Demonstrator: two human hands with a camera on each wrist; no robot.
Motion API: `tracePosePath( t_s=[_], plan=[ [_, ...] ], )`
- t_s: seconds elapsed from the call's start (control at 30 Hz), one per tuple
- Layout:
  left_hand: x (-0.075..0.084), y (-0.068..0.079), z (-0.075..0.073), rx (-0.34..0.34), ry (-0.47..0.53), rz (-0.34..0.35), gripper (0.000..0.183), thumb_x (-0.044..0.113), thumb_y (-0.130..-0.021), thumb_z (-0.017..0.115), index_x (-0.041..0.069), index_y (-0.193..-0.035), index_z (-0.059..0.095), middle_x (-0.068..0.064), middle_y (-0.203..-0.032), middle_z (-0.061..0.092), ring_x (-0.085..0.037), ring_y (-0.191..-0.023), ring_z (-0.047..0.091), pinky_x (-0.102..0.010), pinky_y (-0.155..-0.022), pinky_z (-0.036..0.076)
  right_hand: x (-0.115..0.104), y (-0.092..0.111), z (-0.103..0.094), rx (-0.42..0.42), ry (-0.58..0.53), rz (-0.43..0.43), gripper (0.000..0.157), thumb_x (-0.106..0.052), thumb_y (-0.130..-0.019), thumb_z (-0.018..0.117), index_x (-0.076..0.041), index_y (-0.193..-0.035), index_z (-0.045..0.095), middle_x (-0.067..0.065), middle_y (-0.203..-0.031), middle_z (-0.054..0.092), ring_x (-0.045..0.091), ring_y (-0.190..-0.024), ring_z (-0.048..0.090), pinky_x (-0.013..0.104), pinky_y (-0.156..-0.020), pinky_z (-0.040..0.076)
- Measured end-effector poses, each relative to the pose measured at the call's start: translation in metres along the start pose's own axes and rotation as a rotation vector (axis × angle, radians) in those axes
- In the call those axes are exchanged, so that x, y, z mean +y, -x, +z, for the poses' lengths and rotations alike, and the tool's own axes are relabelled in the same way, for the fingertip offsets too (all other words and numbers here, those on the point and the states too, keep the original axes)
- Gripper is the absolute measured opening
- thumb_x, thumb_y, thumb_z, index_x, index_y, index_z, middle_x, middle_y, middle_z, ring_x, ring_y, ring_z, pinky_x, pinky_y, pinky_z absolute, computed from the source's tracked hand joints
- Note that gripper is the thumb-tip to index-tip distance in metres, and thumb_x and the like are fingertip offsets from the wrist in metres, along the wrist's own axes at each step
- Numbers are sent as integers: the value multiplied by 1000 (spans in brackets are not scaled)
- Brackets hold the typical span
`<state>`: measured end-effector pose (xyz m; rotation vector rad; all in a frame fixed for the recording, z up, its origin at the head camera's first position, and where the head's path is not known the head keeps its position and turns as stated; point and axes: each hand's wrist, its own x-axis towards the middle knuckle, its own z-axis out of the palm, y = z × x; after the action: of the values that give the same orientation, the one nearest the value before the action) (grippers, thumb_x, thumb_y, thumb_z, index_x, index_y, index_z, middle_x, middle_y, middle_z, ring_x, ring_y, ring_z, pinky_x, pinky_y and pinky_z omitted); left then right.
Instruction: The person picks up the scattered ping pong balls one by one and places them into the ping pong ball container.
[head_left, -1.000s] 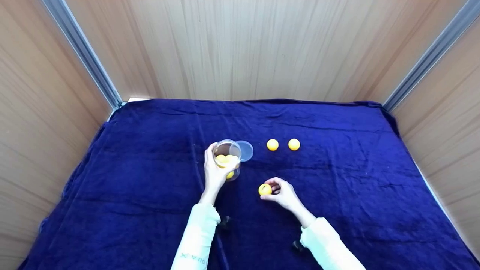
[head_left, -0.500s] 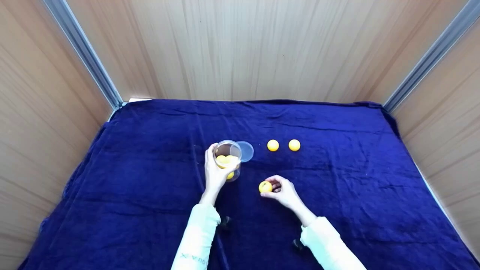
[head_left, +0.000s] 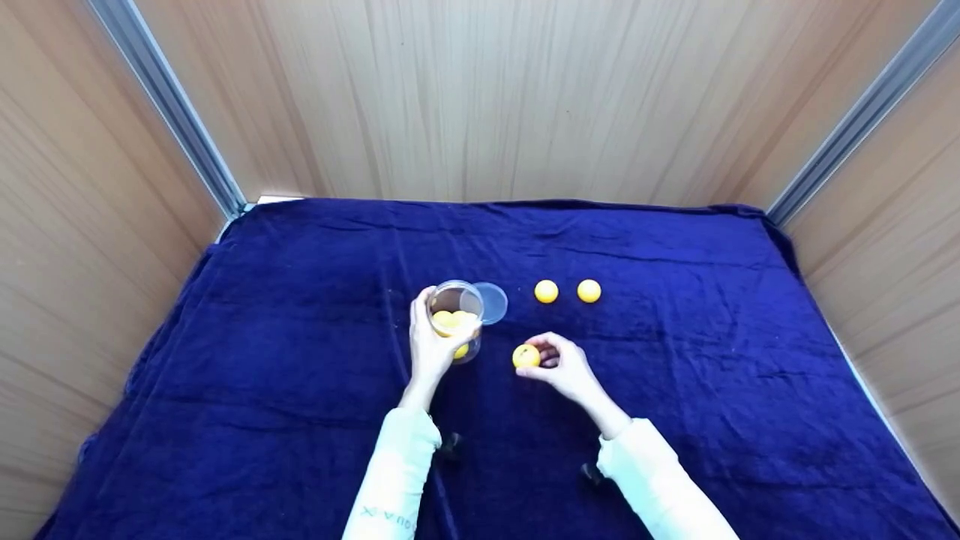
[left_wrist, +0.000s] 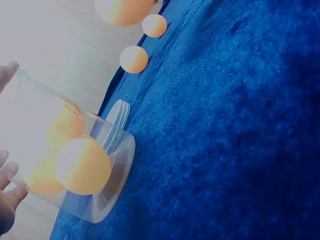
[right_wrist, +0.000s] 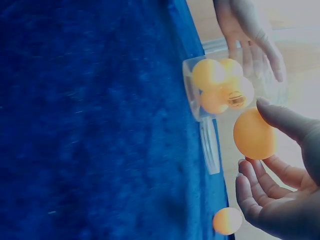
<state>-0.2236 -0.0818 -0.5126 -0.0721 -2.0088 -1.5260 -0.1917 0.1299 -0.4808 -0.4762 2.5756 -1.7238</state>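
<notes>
Two bare hands at work above a dark blue cloth (head_left: 285,330). The left hand (head_left: 431,345) grips a clear jar (head_left: 444,298), its thumb and fingers spread around the wall near the rim; the jar stands upright on the cloth, mouth uncovered. Orange balls (right_wrist: 208,74) lie heaped in its lower part, four being visible in the right wrist view. The right hand (head_left: 566,369) pinches a single orange ball (head_left: 526,356) between thumb and fingertips; this ball is raised off the cloth, to the right of the jar and apart from it. A round clear lid (head_left: 493,303) lies flat just beside the jar; whether the two touch cannot be told. Farther right, beyond the right hand, a nearer loose ball (head_left: 546,291) and an outer loose ball (head_left: 589,290) rest side by side, not touching.
</notes>
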Motion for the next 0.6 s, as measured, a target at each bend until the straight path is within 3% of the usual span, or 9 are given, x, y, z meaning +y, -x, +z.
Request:
tracePosePath(
  t_s=[0.17,0.27,0.43,0.6],
  plan=[
    [1,0,-1,0,5,-1,87,16,-49,86,0,-122,41,-13,-115,48,-27,-106,46,-32,-93,33,13,-13,3,16,14,-42,38,-9,-62,79,0,-95,62,9,-83,62,20,-70,57,44,-66,48],
    [1,1,-1,0,0,-3,86,15,-49,86,0,-122,41,-12,-115,48,-26,-106,46,-32,-93,33,9,-19,4,17,20,-60,40,-13,-62,80,-1,-95,62,6,-83,62,16,-70,56,40,-66,49],
    [1,0,0,-6,-2,-11,87,14,-49,86,0,-122,41,-13,-114,48,-25,-105,47,-33,-92,34,-8,-25,6,6,-11,-66,40,-11,-62,80,-1,-96,62,9,-86,63,21,-73,57,46,-69,47],
    [1,0,0,-6,-7,-15,87,15,-49,86,0,-123,41,-14,-114,48,-25,-104,47,-34,-91,35,-40,-24,7,-13,-48,-85,38,-1,-64,76,8,-97,59,19,-87,61,33,-76,56,48,-70,46]
  ],
)
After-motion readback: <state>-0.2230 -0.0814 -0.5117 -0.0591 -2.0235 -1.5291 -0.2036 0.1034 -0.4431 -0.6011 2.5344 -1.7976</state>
